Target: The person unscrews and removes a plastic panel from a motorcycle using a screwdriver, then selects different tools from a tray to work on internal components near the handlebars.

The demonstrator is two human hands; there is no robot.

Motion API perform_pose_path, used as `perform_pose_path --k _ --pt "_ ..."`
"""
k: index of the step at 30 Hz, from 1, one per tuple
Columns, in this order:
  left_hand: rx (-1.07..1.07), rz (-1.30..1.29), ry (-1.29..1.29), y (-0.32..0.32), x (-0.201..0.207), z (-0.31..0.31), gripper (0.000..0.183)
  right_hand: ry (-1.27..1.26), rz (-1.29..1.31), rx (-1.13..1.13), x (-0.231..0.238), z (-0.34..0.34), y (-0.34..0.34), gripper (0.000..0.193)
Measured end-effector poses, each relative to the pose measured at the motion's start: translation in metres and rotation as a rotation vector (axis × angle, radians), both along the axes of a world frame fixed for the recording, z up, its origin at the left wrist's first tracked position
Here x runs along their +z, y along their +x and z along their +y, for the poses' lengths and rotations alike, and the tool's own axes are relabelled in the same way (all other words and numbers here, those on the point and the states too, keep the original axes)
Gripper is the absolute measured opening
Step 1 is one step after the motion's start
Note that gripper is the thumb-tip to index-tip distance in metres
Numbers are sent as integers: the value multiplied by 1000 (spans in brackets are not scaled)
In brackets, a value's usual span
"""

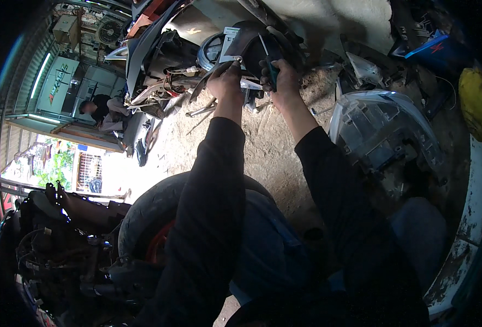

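Screwdriver (pixel 272 71) is in ur R hand (pixel 286 84), fingers wrapped round it, by the dark curved panel (pixel 249 36). L hand (pixel 226 83) fingers look curled, cant tell on what. Prob mid-job; what's done/left unclear tbh.

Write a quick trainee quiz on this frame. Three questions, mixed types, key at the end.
1. Which hand holds the screwdriver?
2. True or false: the black tyre sits lower in the picture than the left hand.
3. Where is the yellow item? A) upper left B) right edge C) bottom centre

Key:
1. The right hand.
2. True.
3. B.
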State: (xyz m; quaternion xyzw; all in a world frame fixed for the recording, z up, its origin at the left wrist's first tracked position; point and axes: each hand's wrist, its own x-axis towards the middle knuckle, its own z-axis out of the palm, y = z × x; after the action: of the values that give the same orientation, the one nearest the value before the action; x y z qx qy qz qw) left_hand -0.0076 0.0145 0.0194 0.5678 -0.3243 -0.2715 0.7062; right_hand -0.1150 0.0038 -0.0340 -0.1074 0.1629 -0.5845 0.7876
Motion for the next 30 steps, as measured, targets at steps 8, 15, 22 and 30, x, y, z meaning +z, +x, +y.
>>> perform_pose_path --k 8,15,22,30 --pt "-39 -70 -29 1 -2 0 20 -80 37 57 8 5 0 25" --pt "-2 -207 8 6 -2 -2 31 -180 176 42 15 8 8 19" --pt "-8 -202 -54 5 -3 -4 24 -217 195 64 14 8 7 20" --pt "-113 -14 -31 1 3 3 20 -231 226 46 14 7 8 21"
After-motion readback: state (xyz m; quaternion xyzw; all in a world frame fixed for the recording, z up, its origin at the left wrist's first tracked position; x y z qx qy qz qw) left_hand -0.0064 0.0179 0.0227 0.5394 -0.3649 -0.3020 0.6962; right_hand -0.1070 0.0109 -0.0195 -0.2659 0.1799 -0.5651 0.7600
